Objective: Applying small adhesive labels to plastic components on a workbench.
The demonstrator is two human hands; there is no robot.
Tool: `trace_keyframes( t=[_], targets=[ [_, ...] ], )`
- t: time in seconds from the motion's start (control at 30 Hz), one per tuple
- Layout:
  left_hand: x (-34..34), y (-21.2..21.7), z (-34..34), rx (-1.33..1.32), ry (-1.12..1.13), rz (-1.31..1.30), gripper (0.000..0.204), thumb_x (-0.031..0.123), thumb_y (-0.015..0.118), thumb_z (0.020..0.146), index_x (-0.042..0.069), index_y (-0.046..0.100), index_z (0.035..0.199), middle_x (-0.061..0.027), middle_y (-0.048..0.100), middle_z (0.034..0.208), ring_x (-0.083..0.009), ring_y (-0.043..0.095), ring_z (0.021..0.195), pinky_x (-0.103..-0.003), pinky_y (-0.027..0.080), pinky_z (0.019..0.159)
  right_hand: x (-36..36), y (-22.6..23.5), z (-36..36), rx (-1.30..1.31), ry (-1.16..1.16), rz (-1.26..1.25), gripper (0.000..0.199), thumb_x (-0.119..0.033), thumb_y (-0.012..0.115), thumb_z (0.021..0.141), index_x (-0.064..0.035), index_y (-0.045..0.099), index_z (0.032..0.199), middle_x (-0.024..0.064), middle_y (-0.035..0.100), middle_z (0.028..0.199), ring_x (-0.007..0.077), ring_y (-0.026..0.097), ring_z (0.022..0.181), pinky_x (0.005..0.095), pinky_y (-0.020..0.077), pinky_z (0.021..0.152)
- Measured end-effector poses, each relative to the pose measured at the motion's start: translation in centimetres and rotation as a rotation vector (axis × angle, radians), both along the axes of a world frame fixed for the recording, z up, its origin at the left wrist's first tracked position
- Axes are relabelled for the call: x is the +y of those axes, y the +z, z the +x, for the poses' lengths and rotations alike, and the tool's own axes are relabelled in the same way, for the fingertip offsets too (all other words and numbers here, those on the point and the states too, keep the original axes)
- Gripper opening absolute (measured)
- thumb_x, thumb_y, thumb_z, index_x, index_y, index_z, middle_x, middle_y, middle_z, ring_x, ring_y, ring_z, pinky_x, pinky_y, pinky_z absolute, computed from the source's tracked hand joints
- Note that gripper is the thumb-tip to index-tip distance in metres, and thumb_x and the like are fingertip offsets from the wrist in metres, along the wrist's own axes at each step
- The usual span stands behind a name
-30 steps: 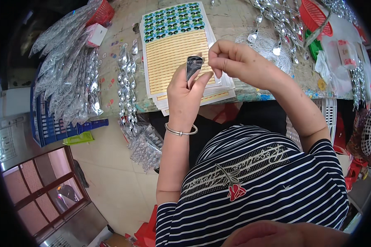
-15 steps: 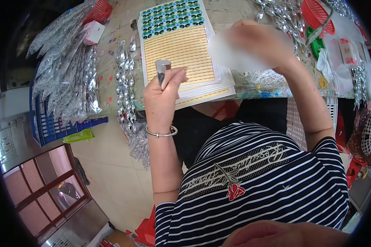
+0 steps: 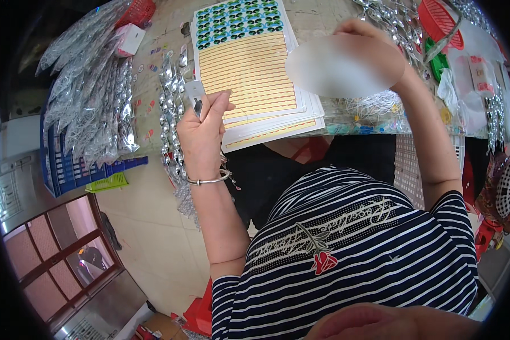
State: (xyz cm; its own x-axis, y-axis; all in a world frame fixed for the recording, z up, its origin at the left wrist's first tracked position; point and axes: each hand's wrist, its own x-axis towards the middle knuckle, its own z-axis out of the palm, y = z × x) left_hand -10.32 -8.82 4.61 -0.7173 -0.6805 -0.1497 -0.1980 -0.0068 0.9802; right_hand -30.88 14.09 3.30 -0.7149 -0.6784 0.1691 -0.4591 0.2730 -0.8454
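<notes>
My left hand (image 3: 201,133) is closed around a shiny silver piece (image 3: 195,92) with a broad, rounded end standing up out of the fist. Its thumb and forefinger are pressed together over the lower left of a stack of sticker sheets (image 3: 246,73). The top sheet has rows of green-and-blue eye-like stickers above a yellow part with red wavy lines. Past the stack's right side is my right hand (image 3: 371,29), mostly hidden by a pale blurred oval; only curled fingers at the top and the wrist show. What it holds, if anything, I cannot make out.
Silver twisted strands (image 3: 171,107) hang over the table edge left of the sheets. Farther left, wrapped silver strands (image 3: 88,102) lie piled above a blue crate (image 3: 68,175). Loose white threads (image 3: 374,106), more silver strands and a red basket (image 3: 439,25) are on the right.
My left hand has moved left and slightly down with the silver piece, turning it flatter toward view. My right hand has shifted slightly right and up; its fingertips show more.
</notes>
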Motion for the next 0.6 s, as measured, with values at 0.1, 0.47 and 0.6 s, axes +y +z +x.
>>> trace_keyframes(
  t=[0.1, 0.47, 0.6],
  targets=[
    [0.2, 0.0, 0.2, 0.075, -0.046, 0.008, 0.016, 0.012, 0.066, 0.086, -0.002, 0.069, 0.095, -0.0036, 0.065, 0.076, 0.0004, 0.035, 0.049, -0.016, 0.023, 0.043, -3.7, 0.0, 1.4, -0.045, 0.103, 0.054, 0.018, -0.019, 0.054, 0.095, -0.0039, 0.059, 0.104, 0.0022, 0.058, 0.081, 0.0099, 0.055, 0.082, 0.0248, 0.0448, 0.076],
    [3.2, -0.2, 1.2, 0.057, -0.041, -0.132, 0.015, 0.013, 0.067, 0.087, 0.001, 0.069, 0.096, -0.0015, 0.067, 0.078, -0.0018, 0.048, 0.058, -0.018, 0.037, 0.051, -7.3, -0.2, 8.2, -0.141, 0.305, -0.093, 0.028, -0.026, 0.062, 0.090, -0.0068, 0.068, 0.109, 0.0124, 0.054, 0.119, 0.0244, 0.052, 0.112, 0.0349, 0.0414, 0.096],
    [4.0, -1.0, 1.1, 0.077, -0.090, -0.133, 0.014, 0.012, 0.066, 0.087, 0.001, 0.069, 0.096, -0.0008, 0.066, 0.079, -0.0028, 0.051, 0.064, -0.018, 0.040, 0.056, -7.2, 0.0, 8.9, -0.428, 0.291, -0.237, 0.023, -0.018, 0.064, 0.088, -0.0038, 0.069, 0.106, 0.0070, 0.056, 0.113, 0.0166, 0.054, 0.108, 0.0307, 0.0419, 0.095]
  ],
)
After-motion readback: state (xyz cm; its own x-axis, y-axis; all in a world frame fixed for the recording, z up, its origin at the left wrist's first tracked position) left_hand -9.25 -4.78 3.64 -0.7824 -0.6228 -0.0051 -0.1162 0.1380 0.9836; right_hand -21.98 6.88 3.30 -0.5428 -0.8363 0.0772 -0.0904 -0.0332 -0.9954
